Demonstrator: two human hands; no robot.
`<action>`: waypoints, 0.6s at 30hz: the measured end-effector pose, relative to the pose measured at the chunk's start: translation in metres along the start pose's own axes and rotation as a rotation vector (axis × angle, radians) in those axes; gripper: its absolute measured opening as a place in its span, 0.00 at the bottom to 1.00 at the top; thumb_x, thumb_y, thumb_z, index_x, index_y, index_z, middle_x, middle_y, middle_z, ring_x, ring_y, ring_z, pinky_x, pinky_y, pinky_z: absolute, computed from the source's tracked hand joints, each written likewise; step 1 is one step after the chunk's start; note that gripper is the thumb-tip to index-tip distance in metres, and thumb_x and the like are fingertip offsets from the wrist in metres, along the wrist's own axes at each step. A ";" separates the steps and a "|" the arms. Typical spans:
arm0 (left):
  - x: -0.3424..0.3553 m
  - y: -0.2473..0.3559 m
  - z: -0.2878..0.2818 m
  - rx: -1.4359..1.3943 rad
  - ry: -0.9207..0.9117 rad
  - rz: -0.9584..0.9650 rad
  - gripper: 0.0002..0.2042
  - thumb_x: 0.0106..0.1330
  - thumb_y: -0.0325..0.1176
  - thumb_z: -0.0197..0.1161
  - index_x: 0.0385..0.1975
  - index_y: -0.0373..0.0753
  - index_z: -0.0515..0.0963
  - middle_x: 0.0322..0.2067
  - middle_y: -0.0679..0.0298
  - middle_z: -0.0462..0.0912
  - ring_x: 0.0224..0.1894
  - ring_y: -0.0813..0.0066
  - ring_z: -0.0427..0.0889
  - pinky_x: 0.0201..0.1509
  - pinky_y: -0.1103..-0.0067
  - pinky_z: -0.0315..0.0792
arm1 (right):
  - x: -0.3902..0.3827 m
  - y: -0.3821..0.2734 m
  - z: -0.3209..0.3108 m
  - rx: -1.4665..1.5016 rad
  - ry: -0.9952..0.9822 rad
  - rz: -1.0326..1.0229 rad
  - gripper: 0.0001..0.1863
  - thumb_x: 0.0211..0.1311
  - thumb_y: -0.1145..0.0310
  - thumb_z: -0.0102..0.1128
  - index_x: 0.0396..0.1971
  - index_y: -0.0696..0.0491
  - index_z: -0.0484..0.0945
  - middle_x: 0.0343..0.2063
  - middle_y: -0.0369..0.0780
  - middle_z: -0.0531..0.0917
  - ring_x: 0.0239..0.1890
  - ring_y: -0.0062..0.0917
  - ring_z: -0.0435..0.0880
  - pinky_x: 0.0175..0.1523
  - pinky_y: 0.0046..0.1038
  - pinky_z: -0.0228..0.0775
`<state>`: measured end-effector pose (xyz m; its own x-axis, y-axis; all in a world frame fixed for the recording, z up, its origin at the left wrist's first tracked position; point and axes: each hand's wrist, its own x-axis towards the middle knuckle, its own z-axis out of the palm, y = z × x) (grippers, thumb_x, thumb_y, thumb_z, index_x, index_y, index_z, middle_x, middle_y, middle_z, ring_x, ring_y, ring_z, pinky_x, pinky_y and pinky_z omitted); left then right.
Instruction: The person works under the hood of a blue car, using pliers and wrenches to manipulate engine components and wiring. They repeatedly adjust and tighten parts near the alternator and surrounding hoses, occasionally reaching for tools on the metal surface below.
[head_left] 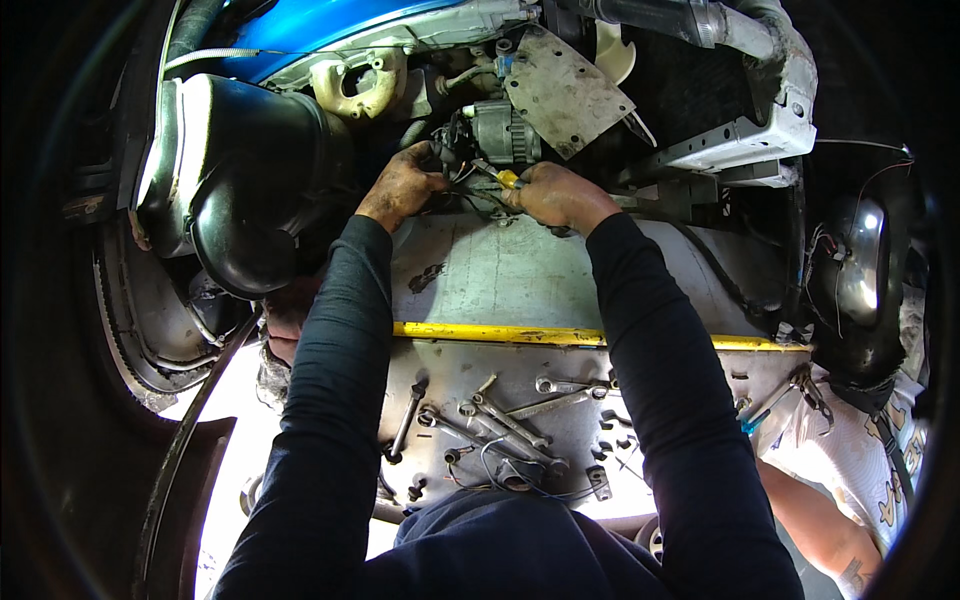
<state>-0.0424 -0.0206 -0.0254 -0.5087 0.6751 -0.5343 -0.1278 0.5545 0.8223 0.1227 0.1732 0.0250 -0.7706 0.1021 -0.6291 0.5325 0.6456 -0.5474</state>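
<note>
In the head view my left hand (400, 185) is closed at dark wiring (455, 150) beside a ribbed, metal alternator (500, 135); what its fingers grip is partly hidden. Just to its right, my right hand (560, 200) grips a yellow-handled tool (508, 178), its metal tip among the thin wires. A flat metal plate (565, 90) with bolt holes sits tilted above the alternator.
A grey panel with a yellow edge (500, 330) spans below my hands. Wrenches (505, 425) and loose wires lie beneath it. Black housings (255, 180) stand left; a white bracket (735, 145) is right. Another person's bare arm (815, 510) shows at lower right.
</note>
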 end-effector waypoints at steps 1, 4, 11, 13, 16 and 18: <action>-0.001 0.001 0.000 -0.001 -0.001 0.001 0.25 0.58 0.22 0.66 0.58 0.27 0.76 0.48 0.59 0.86 0.45 0.72 0.84 0.51 0.78 0.78 | 0.000 0.000 0.000 -0.003 0.000 0.003 0.34 0.68 0.47 0.63 0.53 0.67 0.81 0.51 0.59 0.83 0.55 0.48 0.83 0.60 0.39 0.73; 0.000 0.004 0.002 -0.013 -0.038 -0.040 0.23 0.58 0.23 0.65 0.56 0.29 0.78 0.48 0.59 0.86 0.45 0.71 0.84 0.51 0.77 0.78 | 0.001 0.000 0.002 -0.026 0.003 -0.013 0.34 0.70 0.46 0.60 0.53 0.68 0.80 0.52 0.61 0.83 0.57 0.50 0.82 0.61 0.40 0.73; -0.007 0.008 0.018 0.357 0.019 0.082 0.24 0.60 0.30 0.62 0.59 0.34 0.79 0.50 0.56 0.85 0.47 0.69 0.83 0.58 0.77 0.74 | -0.009 0.005 0.023 0.056 0.158 -0.052 0.29 0.71 0.49 0.59 0.37 0.67 0.84 0.38 0.57 0.85 0.42 0.48 0.85 0.49 0.44 0.75; -0.008 0.007 0.023 0.433 0.009 0.117 0.24 0.63 0.35 0.66 0.59 0.30 0.78 0.51 0.51 0.85 0.51 0.63 0.84 0.66 0.73 0.70 | -0.012 0.008 0.028 0.169 0.154 -0.007 0.28 0.72 0.50 0.59 0.32 0.66 0.83 0.33 0.53 0.85 0.34 0.43 0.84 0.44 0.43 0.75; -0.005 -0.001 0.035 0.573 0.098 0.261 0.18 0.65 0.39 0.67 0.51 0.37 0.84 0.45 0.51 0.89 0.51 0.54 0.85 0.79 0.67 0.56 | -0.017 0.010 0.034 0.382 0.057 0.095 0.25 0.73 0.53 0.58 0.28 0.63 0.81 0.26 0.41 0.79 0.24 0.28 0.75 0.33 0.38 0.70; -0.001 -0.006 0.039 0.535 0.053 0.294 0.15 0.65 0.40 0.67 0.48 0.40 0.86 0.45 0.56 0.89 0.53 0.54 0.84 0.81 0.64 0.51 | -0.021 0.009 0.034 0.592 -0.015 0.130 0.21 0.73 0.54 0.58 0.29 0.58 0.80 0.25 0.38 0.77 0.23 0.28 0.74 0.29 0.38 0.69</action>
<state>-0.0079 -0.0060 -0.0377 -0.5013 0.8193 -0.2783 0.4627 0.5257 0.7139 0.1557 0.1512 0.0142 -0.6836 0.1388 -0.7165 0.7295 0.0978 -0.6770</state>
